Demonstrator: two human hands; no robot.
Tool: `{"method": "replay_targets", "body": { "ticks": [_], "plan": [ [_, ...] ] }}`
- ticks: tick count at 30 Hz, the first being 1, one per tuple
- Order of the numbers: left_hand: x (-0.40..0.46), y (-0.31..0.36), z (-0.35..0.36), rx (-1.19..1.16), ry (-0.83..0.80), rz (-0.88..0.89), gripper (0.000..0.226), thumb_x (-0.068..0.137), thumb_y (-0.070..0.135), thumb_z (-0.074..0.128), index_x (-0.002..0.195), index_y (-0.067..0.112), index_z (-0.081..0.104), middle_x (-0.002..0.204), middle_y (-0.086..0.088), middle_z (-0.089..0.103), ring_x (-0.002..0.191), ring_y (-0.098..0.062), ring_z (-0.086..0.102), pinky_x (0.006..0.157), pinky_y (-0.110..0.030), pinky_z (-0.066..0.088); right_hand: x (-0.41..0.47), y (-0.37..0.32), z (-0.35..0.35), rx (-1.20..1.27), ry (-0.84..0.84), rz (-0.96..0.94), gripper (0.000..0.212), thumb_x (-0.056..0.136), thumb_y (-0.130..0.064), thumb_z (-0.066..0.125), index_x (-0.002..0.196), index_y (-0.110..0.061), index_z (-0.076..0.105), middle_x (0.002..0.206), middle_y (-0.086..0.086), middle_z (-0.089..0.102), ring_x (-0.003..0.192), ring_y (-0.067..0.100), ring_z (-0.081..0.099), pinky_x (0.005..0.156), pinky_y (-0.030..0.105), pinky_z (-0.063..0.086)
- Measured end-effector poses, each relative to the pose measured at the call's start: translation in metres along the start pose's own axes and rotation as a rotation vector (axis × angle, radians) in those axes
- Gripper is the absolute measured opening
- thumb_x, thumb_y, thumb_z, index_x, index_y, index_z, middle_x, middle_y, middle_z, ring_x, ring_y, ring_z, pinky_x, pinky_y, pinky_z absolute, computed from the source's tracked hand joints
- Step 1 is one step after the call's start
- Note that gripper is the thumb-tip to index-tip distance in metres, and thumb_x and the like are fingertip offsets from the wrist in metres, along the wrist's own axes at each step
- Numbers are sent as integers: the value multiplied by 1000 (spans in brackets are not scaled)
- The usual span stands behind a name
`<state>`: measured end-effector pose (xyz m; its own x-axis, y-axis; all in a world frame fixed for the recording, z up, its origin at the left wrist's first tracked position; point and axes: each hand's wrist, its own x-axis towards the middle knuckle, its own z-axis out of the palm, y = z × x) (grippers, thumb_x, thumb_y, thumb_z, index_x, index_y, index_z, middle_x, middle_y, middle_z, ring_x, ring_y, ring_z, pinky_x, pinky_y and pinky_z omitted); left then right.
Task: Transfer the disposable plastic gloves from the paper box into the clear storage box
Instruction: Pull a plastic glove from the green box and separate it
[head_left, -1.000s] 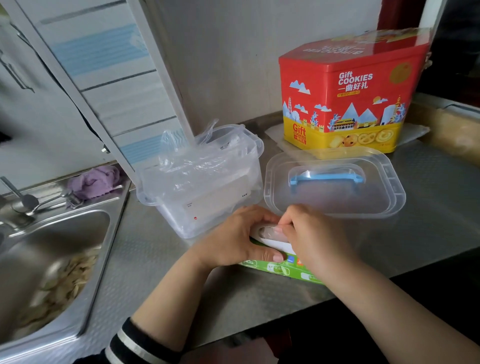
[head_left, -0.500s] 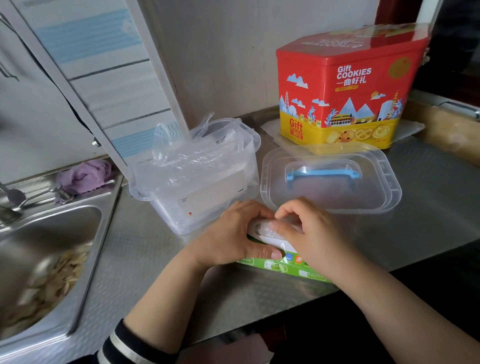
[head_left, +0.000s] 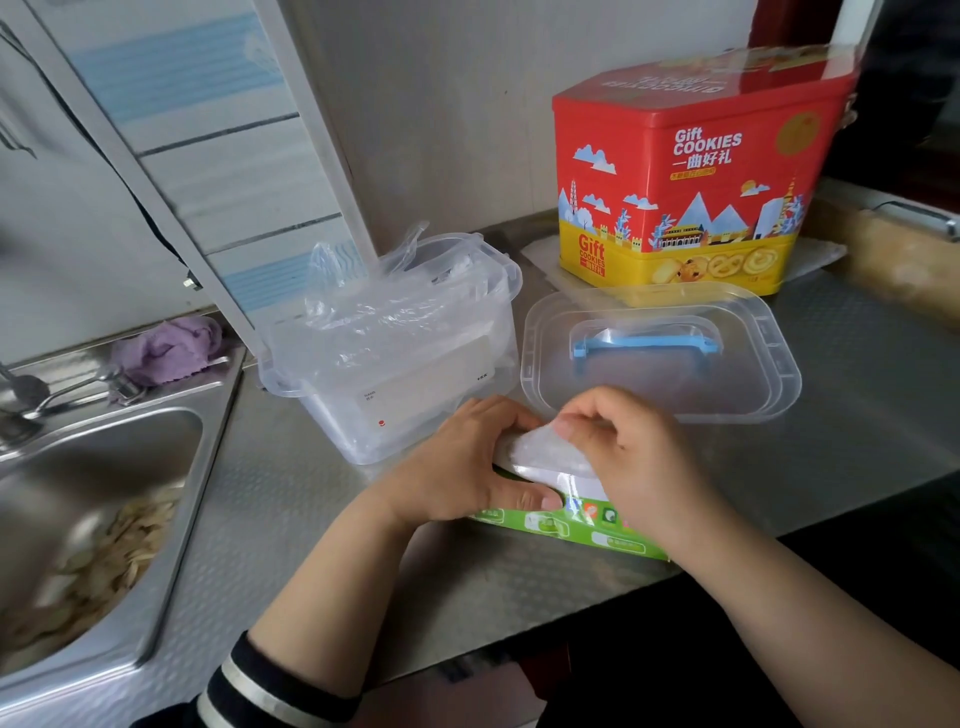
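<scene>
A green and white paper box (head_left: 576, 531) lies on the steel counter near its front edge. My left hand (head_left: 467, 462) grips the box's left end and holds it down. My right hand (head_left: 628, 447) pinches a wad of clear plastic gloves (head_left: 540, 452) at the box's top opening, lifted slightly out. Behind the hands stands the clear storage box (head_left: 400, 364), lid off, with crumpled plastic gloves (head_left: 363, 306) heaped inside and rising above its rim.
The clear lid (head_left: 660, 358) with a blue handle lies upturned to the right of the storage box. A red and yellow cookie tin (head_left: 691, 176) stands behind it. At left are a steel sink (head_left: 98, 499) with peelings and a purple cloth (head_left: 166, 348).
My right hand has pulled the wad of gloves a little up out of the paper box's opening. My left hand stays on the box. The view has shifted slightly.
</scene>
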<state>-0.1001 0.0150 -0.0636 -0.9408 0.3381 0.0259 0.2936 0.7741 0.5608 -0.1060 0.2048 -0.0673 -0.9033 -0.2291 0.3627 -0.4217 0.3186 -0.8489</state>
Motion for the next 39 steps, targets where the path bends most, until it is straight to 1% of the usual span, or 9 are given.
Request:
{"method": "replay_targets", "body": {
  "ticks": [3, 6, 8, 11, 18, 21, 26, 33, 39],
  "plan": [
    [1, -1, -3, -89, -18, -42, 79, 58, 66, 77, 123, 28, 56, 118, 11, 58, 115, -8, 51, 101, -34, 42, 5, -2, -6, 327, 87, 116, 21, 91, -11, 63, 74, -23, 62, 53, -18, 56, 49, -2, 46, 54, 13, 38],
    [-2, 2, -5, -194, -20, -11, 79, 65, 49, 85, 133, 25, 51, 129, 9, 60, 124, -10, 53, 107, -38, 41, 10, -3, -10, 639, 175, 206, 22, 78, -39, 76, 78, -18, 70, 63, -2, 58, 60, 12, 50, 63, 29, 45],
    [-3, 3, -4, -191, -35, -28, 65, 68, 36, 87, 125, 24, 57, 123, 12, 62, 119, 0, 54, 103, -24, 42, 13, -5, -10, 887, 210, 236, 46, 55, -53, 86, 83, -18, 74, 82, 13, 63, 81, 25, 58, 84, 41, 49],
    [-2, 10, -4, -37, -66, -50, 50, 68, 35, 87, 103, 41, 52, 101, 20, 58, 98, 14, 52, 85, -6, 36, 20, -19, -15, 1057, 272, 192, 41, 53, -41, 84, 83, -14, 75, 95, 10, 70, 100, 26, 64, 104, 46, 45],
    [-7, 6, -3, -102, -15, 3, 80, 60, 71, 70, 128, 32, 54, 130, 15, 55, 124, -6, 48, 110, -42, 35, 36, -50, -38, 788, 348, -90, 11, 74, -37, 72, 81, -29, 76, 86, -12, 73, 93, 5, 65, 90, 25, 49],
    [-16, 18, -21, -475, 193, 17, 91, 69, 84, 55, 127, 15, 58, 125, 0, 65, 119, -17, 59, 103, -40, 45, 36, -50, -41, 644, 325, -182, 7, 78, -30, 68, 80, -31, 75, 82, -18, 72, 86, -1, 64, 83, 16, 47],
    [-11, 59, -57, -714, 480, 79, 87, 70, 91, 33, 109, 22, 71, 115, -3, 70, 116, -19, 62, 102, -33, 45, 30, -47, -38, 357, 314, -300, 8, 83, -19, 68, 91, -21, 69, 85, -19, 71, 86, -1, 66, 81, 14, 48],
    [16, 103, -82, -449, 548, 80, 14, 95, 23, 59, 85, 19, 67, 64, 6, 65, 47, -8, 54, 45, -20, 43, 29, -34, -29, -18, 396, -483, 20, 87, -24, 66, 97, -7, 71, 100, 0, 68, 99, 20, 64, 91, 32, 49],
    [33, 92, -111, -318, 709, 243, 13, 95, 8, 59, 93, 20, 65, 85, 5, 66, 55, 8, 54, 45, -9, 39, 17, -30, -27, -113, 423, -420, 49, 87, -33, 63, 129, -10, 54, 125, -2, 52, 121, 8, 44, 104, 11, 31]
  ]
}}
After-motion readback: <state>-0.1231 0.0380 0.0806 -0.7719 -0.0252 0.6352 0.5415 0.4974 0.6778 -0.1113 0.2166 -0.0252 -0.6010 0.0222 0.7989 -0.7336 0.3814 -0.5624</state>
